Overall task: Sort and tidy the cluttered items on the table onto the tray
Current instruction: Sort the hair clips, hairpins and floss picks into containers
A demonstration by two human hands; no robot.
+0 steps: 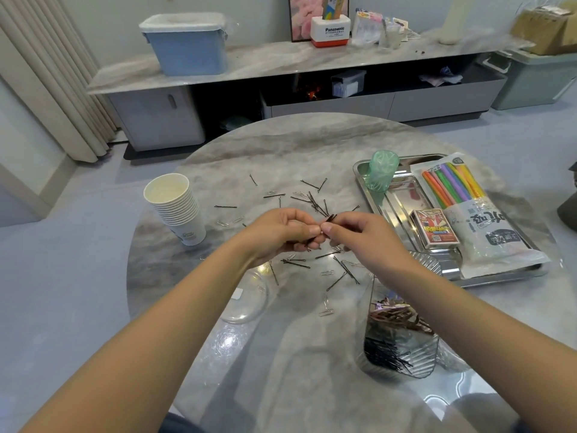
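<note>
Hands: left hand [281,232] and right hand [359,237] both pinch a bobby pin bundle [330,218] mid-table; steel tray [362,170] at right edge.

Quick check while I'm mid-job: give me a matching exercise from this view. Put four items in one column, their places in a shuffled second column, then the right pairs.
Items:
1. stack of paper cups
2. green cup
3. small bunch of hairpins
4. card box

Places:
A. standing at the far left corner of the tray
B. pinched between the left hand and the right hand
C. on the table, left of the hands
D. lying flat on the tray, beside the packet of coloured sticks

Pairs: 1-C, 2-A, 3-B, 4-D
</note>
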